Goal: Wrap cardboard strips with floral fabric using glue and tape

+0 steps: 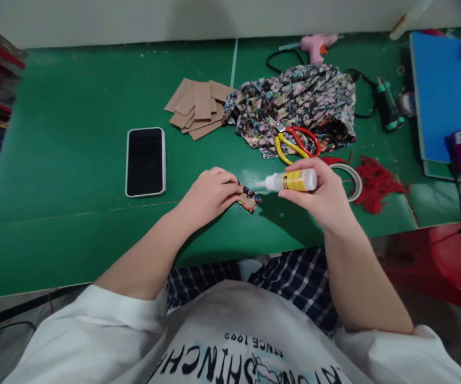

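My right hand [322, 189] is closed around a small white glue bottle [294, 180] with a yellow label, tilted nearly flat with its nozzle pointing left. The nozzle tip is close to a small cardboard piece [248, 201] edged with dark floral fabric; whether they touch I cannot tell. My left hand [216, 191] presses its fingers on the left end of that fabric-edged piece against the green table, hiding part of it. Just beyond my right hand lie scissors [294, 144] with one red and one yellow handle, partly on a crumpled floral cloth [294, 101].
A phone [146, 162] lies left of my hands. Cardboard pieces [198, 104] are piled by the cloth. Behind it sits a pink glue gun [317, 47]. To the right are a tape roll [356, 181], red threads [378, 184], a green-black tool [390, 106] and a blue folder [442, 96].
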`<state>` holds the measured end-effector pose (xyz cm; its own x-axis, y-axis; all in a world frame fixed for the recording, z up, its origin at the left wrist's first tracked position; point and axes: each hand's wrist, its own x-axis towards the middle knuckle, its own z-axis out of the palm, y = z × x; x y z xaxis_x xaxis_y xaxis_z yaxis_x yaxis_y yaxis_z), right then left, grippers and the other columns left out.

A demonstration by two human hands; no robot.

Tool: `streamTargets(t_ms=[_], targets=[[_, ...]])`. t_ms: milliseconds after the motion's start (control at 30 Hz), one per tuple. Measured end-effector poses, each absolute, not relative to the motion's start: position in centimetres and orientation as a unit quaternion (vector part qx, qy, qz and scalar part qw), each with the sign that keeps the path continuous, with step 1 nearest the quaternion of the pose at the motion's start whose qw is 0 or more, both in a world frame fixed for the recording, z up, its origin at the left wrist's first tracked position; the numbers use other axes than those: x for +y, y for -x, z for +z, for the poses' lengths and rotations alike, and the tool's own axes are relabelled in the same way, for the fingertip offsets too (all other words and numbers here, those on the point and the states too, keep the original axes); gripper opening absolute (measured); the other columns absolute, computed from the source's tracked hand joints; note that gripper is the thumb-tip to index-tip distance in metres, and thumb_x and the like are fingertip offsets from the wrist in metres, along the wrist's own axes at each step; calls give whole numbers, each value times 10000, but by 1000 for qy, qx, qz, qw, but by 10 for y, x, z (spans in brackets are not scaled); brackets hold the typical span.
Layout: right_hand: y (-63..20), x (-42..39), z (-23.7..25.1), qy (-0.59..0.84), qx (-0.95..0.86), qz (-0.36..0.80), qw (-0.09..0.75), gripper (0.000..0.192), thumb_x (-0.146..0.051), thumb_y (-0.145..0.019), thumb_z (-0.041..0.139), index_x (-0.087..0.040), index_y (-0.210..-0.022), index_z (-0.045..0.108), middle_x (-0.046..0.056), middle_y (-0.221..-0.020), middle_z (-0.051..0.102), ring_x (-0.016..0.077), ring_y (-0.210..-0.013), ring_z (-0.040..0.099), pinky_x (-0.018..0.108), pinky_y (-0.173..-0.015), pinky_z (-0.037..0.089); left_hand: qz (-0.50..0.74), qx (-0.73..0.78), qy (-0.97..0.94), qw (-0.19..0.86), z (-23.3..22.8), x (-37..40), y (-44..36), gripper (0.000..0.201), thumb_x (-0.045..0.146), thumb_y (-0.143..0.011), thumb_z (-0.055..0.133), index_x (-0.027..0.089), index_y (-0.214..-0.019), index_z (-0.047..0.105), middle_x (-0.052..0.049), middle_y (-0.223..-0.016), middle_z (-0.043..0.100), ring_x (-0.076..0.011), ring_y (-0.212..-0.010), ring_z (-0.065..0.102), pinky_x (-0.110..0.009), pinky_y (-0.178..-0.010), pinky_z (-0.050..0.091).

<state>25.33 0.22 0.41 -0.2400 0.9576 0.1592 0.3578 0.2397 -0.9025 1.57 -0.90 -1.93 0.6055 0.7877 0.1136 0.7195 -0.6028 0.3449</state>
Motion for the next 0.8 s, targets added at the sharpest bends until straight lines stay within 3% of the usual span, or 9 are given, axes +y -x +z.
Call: streamTargets(t_ms=[133, 333, 567, 800], targets=[[-250, 6, 6, 482, -673, 422, 369, 295, -424, -630, 721, -209, -780, 585, -32, -670, 580, 102, -553, 527, 234, -477, 434, 147, 408, -896, 94, -16, -22, -15, 238, 276, -900, 456, 162, -991, 645, -80, -1018, 653, -213, -1038, 542, -391, -876, 433], [-235, -3, -1, 528, -693, 304, 385, 268, -449, -698, 656, -195, -769, 608, -14, -667, 612, 100, -537, 520, 231, -472, 421, 190, 410, -892, 18, -24, -47, -15, 217, 183, -867, 487, 120, -1016, 631, -109, -1136, 621, -249, -1139, 505, -407, -908, 450], [-220, -11, -6, 490, -774, 207, 345, 256, -450, -720, 629, -201, -772, 600, -13, -654, 634, 94, -488, 511, 233, -486, 419, 184, 408, -893, 39, -33, -48, -17, 274, 156, -867, 469, 144, -1115, 585, -76, -1151, 626, -257, -1148, 497, -419, -900, 438], [-219, -9, -8, 481, -787, 186, 340, 247, -452, -731, 623, -208, -760, 606, -5, -650, 646, 121, -538, 561, 249, -513, 436, 179, 421, -888, 50, -30, -48, -19, 288, 147, -872, 443, 157, -1123, 585, -71, -1128, 640, -251, -1118, 518, -402, -857, 438]])
